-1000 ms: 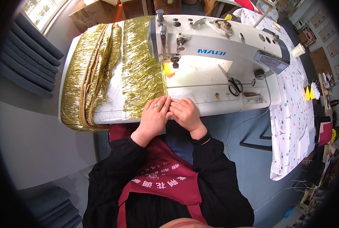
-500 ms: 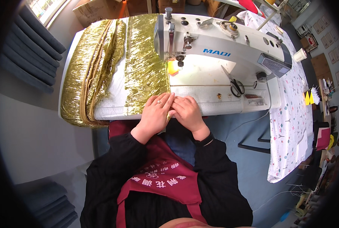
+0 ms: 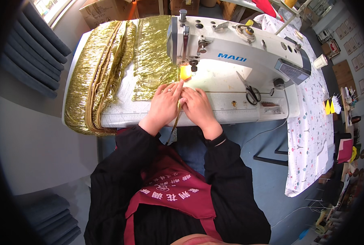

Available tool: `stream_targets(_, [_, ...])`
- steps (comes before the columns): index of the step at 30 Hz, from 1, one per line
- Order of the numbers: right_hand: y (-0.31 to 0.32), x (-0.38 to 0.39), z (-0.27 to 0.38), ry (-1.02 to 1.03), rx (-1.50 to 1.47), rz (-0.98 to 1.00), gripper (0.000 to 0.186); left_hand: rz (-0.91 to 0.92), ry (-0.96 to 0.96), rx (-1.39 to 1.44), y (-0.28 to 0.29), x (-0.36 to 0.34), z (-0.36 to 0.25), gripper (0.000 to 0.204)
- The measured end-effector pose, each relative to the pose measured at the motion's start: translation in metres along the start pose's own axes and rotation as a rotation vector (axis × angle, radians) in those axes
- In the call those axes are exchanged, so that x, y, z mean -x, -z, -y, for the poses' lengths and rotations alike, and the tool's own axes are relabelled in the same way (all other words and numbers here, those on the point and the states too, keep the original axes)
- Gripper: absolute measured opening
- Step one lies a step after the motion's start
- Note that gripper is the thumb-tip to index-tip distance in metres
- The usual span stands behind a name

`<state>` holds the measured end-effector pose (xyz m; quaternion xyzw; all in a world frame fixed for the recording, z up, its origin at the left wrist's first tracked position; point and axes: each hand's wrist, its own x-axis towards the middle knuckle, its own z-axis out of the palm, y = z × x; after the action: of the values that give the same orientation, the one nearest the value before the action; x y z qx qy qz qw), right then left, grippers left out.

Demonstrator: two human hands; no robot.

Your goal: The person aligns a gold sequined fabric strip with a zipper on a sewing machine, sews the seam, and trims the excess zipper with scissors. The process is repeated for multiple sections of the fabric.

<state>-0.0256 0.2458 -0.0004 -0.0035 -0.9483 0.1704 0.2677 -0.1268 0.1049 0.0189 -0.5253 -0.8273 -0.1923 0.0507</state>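
A panel of shiny gold tinsel fringe (image 3: 153, 57) lies on the bed of a white sewing machine (image 3: 231, 49), its right edge running under the needle area. My left hand (image 3: 164, 102), with a ring on it, rests flat on the near right corner of the panel, index finger stretched toward the needle. Close against it, my right hand (image 3: 197, 107) has its fingers bent together and its thumb at the narrow gold strip (image 3: 176, 122) that passes between both hands and hangs over the table's front edge. The fingertips partly hide the fringe edge.
Folded gold fringe (image 3: 94, 77) is stacked on the left of the machine table. Black-handled scissors (image 3: 253, 94) lie right of my hands, beside a small recess (image 3: 269, 109) with items in it. A patterned white cloth (image 3: 310, 151) covers the surface at right.
Both hands have moved forward toward the needle, and the gold fringe panel has slid away from me with them. More of the narrow strip now shows between and behind my hands.
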Motion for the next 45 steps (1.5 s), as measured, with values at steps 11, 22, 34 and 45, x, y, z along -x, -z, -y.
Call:
stream_targets(11, [-0.003,-0.002,-0.002,-0.008,-0.056,-0.036,0.031,-0.025,-0.007,0.107,0.012,0.004,0.011,0.046])
stream_targets(22, [-0.004,0.002,-0.007,0.044,-0.070,-0.076,0.027,-0.040,-0.096,0.081,0.003,0.013,0.006,0.048])
stream_targets(34, [-0.003,0.003,-0.009,-0.053,-0.172,-0.090,0.024,0.005,-0.058,0.137,-0.007,0.017,0.006,0.049])
stream_targets(45, [0.000,0.003,-0.008,-0.045,-0.143,-0.017,0.025,-0.013,-0.097,0.037,-0.010,0.021,0.005,0.052])
